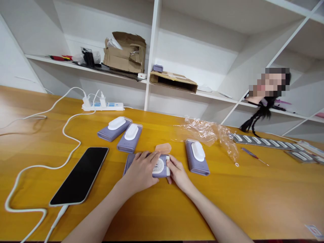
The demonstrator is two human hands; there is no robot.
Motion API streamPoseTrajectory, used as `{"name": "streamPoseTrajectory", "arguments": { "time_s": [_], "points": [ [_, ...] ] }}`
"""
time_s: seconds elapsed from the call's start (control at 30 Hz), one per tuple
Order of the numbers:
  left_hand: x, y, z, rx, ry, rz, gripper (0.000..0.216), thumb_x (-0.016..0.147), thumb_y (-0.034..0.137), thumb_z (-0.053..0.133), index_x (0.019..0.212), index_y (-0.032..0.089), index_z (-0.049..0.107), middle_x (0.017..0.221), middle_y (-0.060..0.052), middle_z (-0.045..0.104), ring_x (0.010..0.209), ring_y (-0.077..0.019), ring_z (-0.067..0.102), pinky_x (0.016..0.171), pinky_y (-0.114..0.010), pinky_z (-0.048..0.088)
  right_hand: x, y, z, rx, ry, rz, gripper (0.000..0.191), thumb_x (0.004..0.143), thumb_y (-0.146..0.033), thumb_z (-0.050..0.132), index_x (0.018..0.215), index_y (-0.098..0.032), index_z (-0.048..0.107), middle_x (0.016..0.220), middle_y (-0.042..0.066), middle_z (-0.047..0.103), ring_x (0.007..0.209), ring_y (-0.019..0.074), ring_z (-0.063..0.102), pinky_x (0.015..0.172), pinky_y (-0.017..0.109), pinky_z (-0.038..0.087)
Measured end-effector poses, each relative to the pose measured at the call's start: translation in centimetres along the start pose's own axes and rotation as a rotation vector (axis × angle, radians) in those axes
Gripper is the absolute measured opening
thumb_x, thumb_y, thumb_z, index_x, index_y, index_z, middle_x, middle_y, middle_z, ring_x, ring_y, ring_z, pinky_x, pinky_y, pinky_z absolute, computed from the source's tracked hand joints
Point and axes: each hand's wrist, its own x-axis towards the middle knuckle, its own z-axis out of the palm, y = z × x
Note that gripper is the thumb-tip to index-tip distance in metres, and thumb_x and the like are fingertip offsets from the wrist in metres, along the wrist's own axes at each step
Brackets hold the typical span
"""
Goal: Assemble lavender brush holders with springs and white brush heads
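Note:
My left hand (pixel 142 170) lies over a purple case (pixel 161 167) on the wooden table (pixel 253 202), fingers curled on its top. At the case's right end my right hand (pixel 177 172) pinches its white edge. A white round patch shows on the case between the two hands. Just behind the case rests a small peach-coloured clear cover (pixel 163 147). A further purple case with a white lid (pixel 197 157) lies to the right of my hands. Two others (pixel 114 128) (pixel 130 137) sit to the back left.
A black phone (pixel 80 175) on a white cable lies at the left, and a white power strip (pixel 103 106) sits behind it. Crumpled clear plastic (pixel 210 132), a grey strip of parts (pixel 263 141) and a small screwdriver (pixel 253 156) are at the right. Shelves hold cardboard boxes (pixel 126 52).

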Motion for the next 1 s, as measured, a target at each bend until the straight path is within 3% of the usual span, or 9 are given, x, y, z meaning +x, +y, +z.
{"name": "streamPoseTrajectory", "arguments": {
  "time_s": [0.37,0.47,0.53,0.63,0.7,0.77,0.87,1.0],
  "points": [
    [-0.1,0.3,-0.5,-0.040,-0.051,-0.020,0.075,0.061,0.027,0.062,0.132,0.021,0.037,0.131,-0.008,0.049,0.114,-0.0285,0.044,0.096,-0.043,0.032,0.2,-0.5,0.3,0.078,-0.022,0.026,0.033,0.079,-0.047,0.050,0.093,-0.018,0.052,0.050,-0.010,0.044,0.026,0.0039,0.034,0.024,0.015,0.025],
    [-0.2,0.2,-1.2,-0.105,-0.043,0.014,0.078,0.061,0.030,0.064,0.134,0.026,0.034,0.137,-0.005,0.043,0.119,-0.0266,0.042,0.098,-0.040,0.032,0.2,-0.5,0.3,0.113,0.000,0.037,0.030,0.075,-0.045,0.055,0.089,-0.018,0.051,0.054,-0.010,0.044,0.027,0.0028,0.032,0.023,0.016,0.026],
    [-0.1,-0.2,-1.6,-0.161,-0.005,0.014,0.076,0.061,0.035,0.066,0.131,0.025,0.038,0.134,-0.006,0.046,0.120,-0.0263,0.042,0.099,-0.039,0.032,0.3,-0.6,0.1,0.145,0.003,0.065,0.029,0.074,-0.044,0.055,0.085,-0.018,0.050,0.051,-0.010,0.041,0.027,0.0029,0.030,0.022,0.015,0.026],
    [0.2,-1.4,-1.9,-0.266,0.199,-0.125,0.056,0.069,0.044,0.059,0.119,0.020,0.051,0.123,-0.008,0.056,0.115,-0.0253,0.048,0.098,-0.037,0.034,0.5,-0.7,-0.5,0.188,0.019,0.089,0.026,0.074,-0.042,0.055,0.083,-0.018,0.049,0.047,-0.011,0.038,0.026,0.0029,0.028,0.022,0.015,0.025],
    [0.5,-2.3,-1.7,-0.354,0.416,-0.310,0.035,0.080,0.041,0.046,0.104,0.018,0.059,0.109,-0.008,0.063,0.103,-0.0216,0.056,0.090,-0.033,0.040,0.7,-0.7,-1.0,0.193,0.036,0.093,0.024,0.075,-0.040,0.055,0.080,-0.018,0.048,0.045,-0.012,0.037,0.027,0.0028,0.028,0.022,0.014,0.023],
    [0.7,-3.0,-1.3,-0.416,0.514,-0.485,0.030,0.084,0.036,0.038,0.093,0.020,0.061,0.098,-0.006,0.066,0.091,-0.0204,0.060,0.081,-0.032,0.043,0.8,-0.8,-1.4,0.184,0.042,0.089,0.023,0.075,-0.039,0.056,0.079,-0.018,0.048,0.044,-0.012,0.037,0.026,0.0027,0.027,0.022,0.014,0.023],
    [0.9,-3.5,-0.3,-0.460,0.398,-0.623,0.027,0.083,0.031,0.037,0.089,0.020,0.062,0.093,-0.007,0.068,0.089,-0.0241,0.060,0.080,-0.035,0.042,0.8,-1.0,-1.6,0.169,0.044,0.079,0.023,0.074,-0.039,0.056,0.080,-0.018,0.049,0.042,-0.012,0.038,0.026,0.0030,0.028,0.022,0.014,0.022],
    [1.0,-3.6,1.1,-0.534,0.301,-0.676,0.027,0.079,0.026,0.041,0.093,0.019,0.062,0.102,-0.011,0.066,0.101,-0.0285,0.056,0.089,-0.040,0.036,0.7,-1.1,-1.6,0.150,0.045,0.076,0.023,0.075,-0.040,0.055,0.080,-0.018,0.049,0.041,-0.012,0.039,0.025,0.0037,0.031,0.024,0.015,0.020]
  ]
}}
